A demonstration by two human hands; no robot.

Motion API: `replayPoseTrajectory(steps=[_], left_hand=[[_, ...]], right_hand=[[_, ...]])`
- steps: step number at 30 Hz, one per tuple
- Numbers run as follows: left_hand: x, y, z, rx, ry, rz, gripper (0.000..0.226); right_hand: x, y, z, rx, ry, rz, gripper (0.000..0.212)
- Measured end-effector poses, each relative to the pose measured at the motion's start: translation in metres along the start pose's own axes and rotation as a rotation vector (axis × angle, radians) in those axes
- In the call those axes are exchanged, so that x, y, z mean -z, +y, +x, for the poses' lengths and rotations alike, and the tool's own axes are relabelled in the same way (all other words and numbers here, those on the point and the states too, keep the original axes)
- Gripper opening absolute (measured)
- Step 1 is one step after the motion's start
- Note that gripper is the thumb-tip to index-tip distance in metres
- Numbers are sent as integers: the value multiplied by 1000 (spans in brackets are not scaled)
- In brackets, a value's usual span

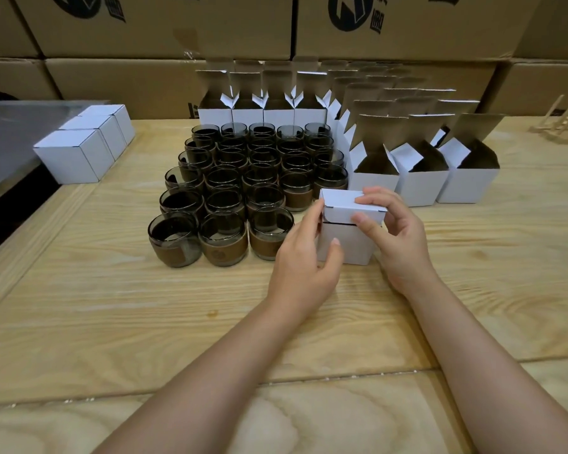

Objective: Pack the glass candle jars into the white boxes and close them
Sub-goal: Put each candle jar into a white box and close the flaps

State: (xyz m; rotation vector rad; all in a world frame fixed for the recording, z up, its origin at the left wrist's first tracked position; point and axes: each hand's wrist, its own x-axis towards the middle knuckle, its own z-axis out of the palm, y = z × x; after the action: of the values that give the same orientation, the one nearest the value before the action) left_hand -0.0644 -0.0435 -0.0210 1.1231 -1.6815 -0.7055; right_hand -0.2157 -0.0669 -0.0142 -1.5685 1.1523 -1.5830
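Here the white box [345, 245] stands on the bench [210, 322], just right of the nearest glass candle jars [223, 239]. The left hand [304, 257] has a grip on its side; the right hand [399, 237] pinches the half-tucked lid [351, 204]. Pushed crooked, the flap would likely crumple instead of tucking in.

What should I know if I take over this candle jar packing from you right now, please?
Left hand steadies the half-closed box by its left side on the wooden table. Right hand pinches its lid at the top and front flap; the flap is not yet tucked in. Contents hidden.
Done: three closed boxes in a row on the grey surface, far left.
Left: tuck this lid, then pack the glass candle jars, standing in a block left of the box, into the open boxes lined up behind and to the right.
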Motion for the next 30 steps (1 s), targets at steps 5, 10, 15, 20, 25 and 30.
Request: replayPoseTrajectory(steps=[5,10,15,20,25,30], left_hand=[[1,1,-1,-70,23,-13,56],[-1,-1,1,-80,45,52,42],[0,-4,2,-97,51,115,34],[-1,-2,1,-145,51,167,36],[-1,4,-3,-283,79,387,30],[-1,20,-11,-459,239,784,50]], right_hand=[[0,1,-1,-7,-20,1,17],[2,6,-1,1,-40,16,11],[3,8,0,-106,-9,146,33],[5,4,-1,-135,-42,200,41],[13,0,1,-132,-49,144,40],[18,-7,-3,-139,-87,312,29]])
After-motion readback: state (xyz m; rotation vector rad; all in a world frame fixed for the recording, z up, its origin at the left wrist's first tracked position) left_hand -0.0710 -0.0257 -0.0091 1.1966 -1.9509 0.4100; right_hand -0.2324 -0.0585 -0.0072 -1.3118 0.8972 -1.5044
